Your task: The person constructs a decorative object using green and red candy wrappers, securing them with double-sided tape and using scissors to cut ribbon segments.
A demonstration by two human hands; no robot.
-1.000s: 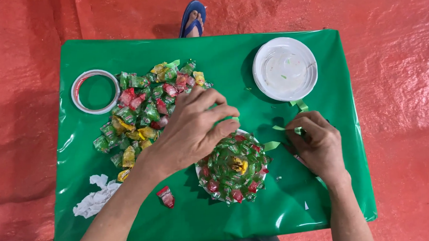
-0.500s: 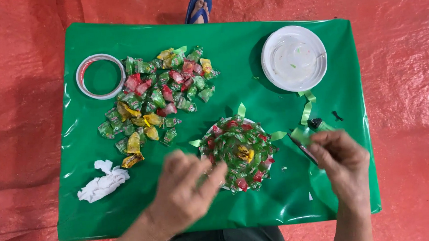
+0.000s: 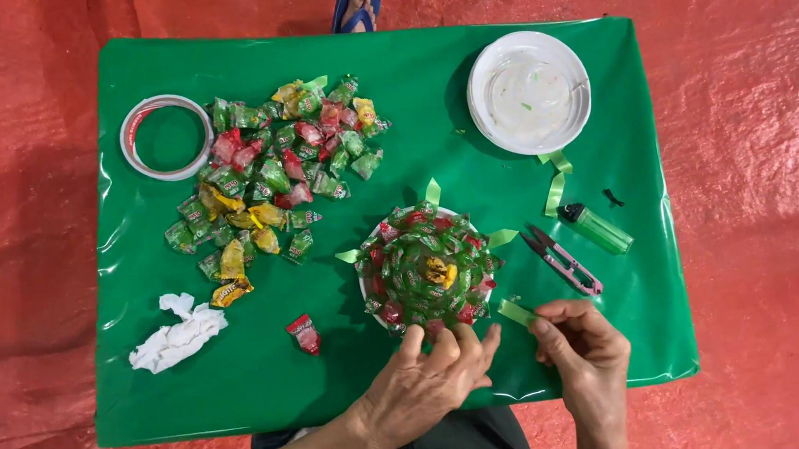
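A round cluster of wrapped candies [image 3: 428,267], mostly green with red ones at the rim and a yellow one in the middle, sits on a small white plate on the green table [image 3: 509,199]. My left hand [image 3: 432,380] rests at the cluster's near edge, fingertips touching the red candies there. My right hand [image 3: 581,345] pinches a short strip of green ribbon [image 3: 517,312] just right of the cluster. Green ribbon ends stick out around the plate.
A pile of loose wrapped candies [image 3: 272,172] lies at the upper left beside a tape roll [image 3: 166,137]. A white bowl [image 3: 528,92], green ribbon scraps, a green lighter [image 3: 596,225] and small snips [image 3: 561,261] lie at the right. Crumpled white paper [image 3: 177,334] and one red candy [image 3: 304,333] lie near left.
My left hand has drawn back from over the candy pile to the near edge of the cluster. My right hand has moved down and nearer, now holding a ribbon strip.
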